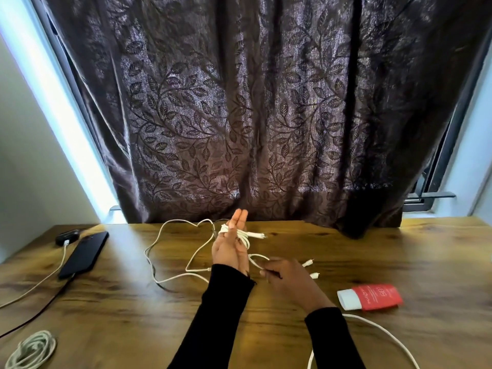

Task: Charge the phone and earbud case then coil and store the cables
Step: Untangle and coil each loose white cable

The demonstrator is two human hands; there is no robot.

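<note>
Cable [241, 235] is looped round your flat, straight-fingered left hand [231, 247] above the counter [266, 328] as a spool, while your right hand [288, 278] looks, blurrily, to pinch its tail, feeding turns evenly.

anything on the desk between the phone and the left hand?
Yes. In the head view, slack loops of the white cable lie on the table between the phone and the left hand; otherwise bare wood.
</note>
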